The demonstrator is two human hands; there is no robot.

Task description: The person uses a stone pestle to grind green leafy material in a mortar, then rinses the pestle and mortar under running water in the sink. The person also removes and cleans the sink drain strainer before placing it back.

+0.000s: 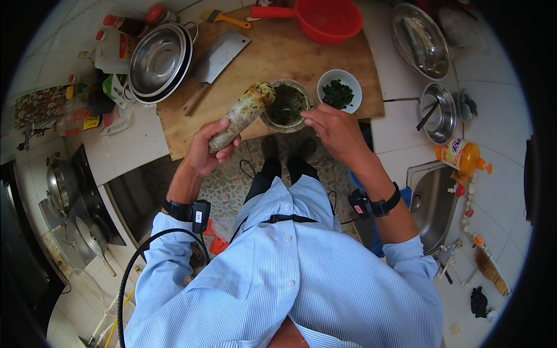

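My left hand [206, 145] is wrapped around the lower end of a speckled stone pestle [237, 119]. Its rounded head, smeared with green and yellow bits, leans over the left side of a stone mortar [307, 93]. Dark green mush lines the inside of the mortar. At the mortar's right rim, the fingertips of my right hand [333, 130] are bunched together; whether they grip the rim or something small cannot be seen. A white bowl [322, 80] of chopped dark green leaves stands just beyond this hand.
A wooden board [278, 56] lies under the mortar, with a cleaver [224, 54], a basting brush [230, 19] and a red plastic strainer or ladle [328, 21]. Steel bowls [159, 61] stand at left. A sink [428, 204] and an orange soap bottle [463, 155] are at right.
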